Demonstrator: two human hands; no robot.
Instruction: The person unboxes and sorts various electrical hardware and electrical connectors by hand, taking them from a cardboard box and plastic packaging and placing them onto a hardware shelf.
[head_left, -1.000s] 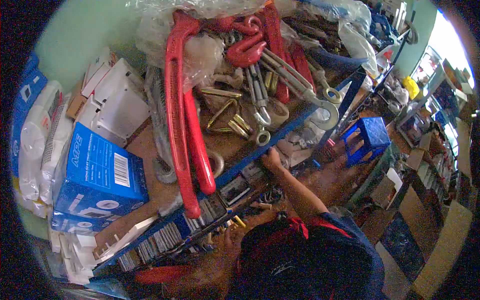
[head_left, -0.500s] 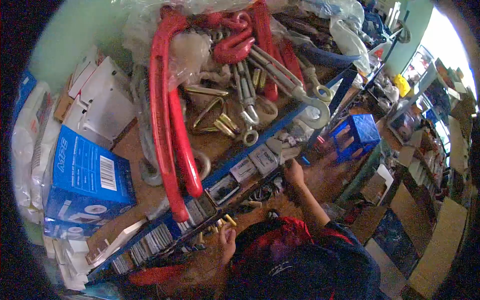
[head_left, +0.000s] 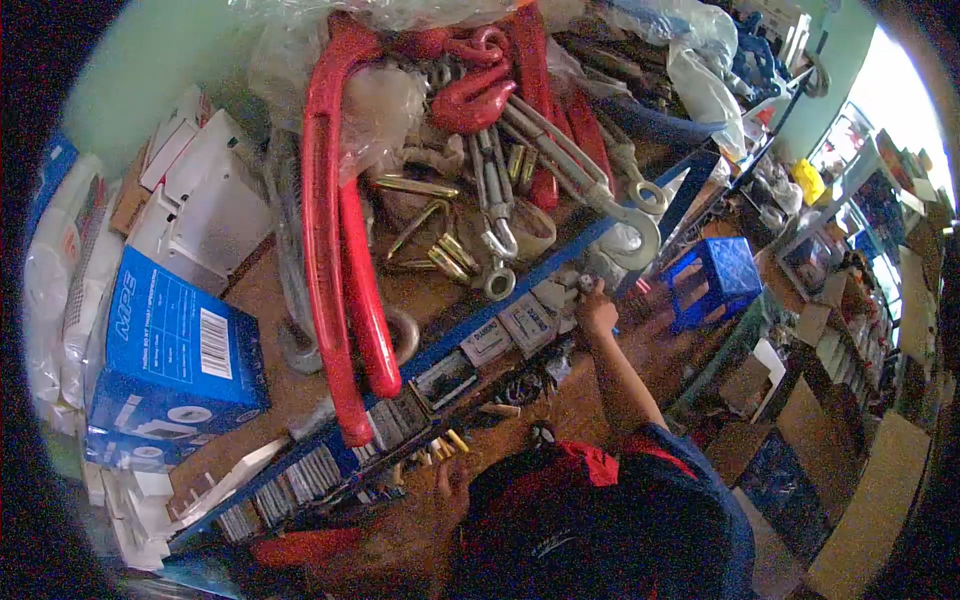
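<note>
My right hand (head_left: 598,313) reaches to the far end of a row of small boxes on the blue-edged shelf. Its fingers are closed at a small grey metal piece, too small to name. Beside it stand white printed boxes (head_left: 527,322). Lower down, my left hand (head_left: 452,488) is near my body, dim and blurred, its fingers loosely apart with nothing visible in them. Just above that hand lie several yellow-ended pieces (head_left: 445,446) on the lower shelf. Red long-handled tools (head_left: 325,230) hang over the shelf edge, beside metal turnbuckles (head_left: 492,190).
A blue MPE box (head_left: 170,350) stands on the left of the shelf. Brass-coloured pieces (head_left: 450,258) lie behind the turnbuckles. A blue plastic stool (head_left: 722,278) is on the floor to the right, with open cardboard boxes (head_left: 870,500) closer to me.
My right hand has moved slightly up and now meets the small grey piece. My left hand has dropped a little lower, away from the yellow-ended pieces. The view has shifted slightly.
</note>
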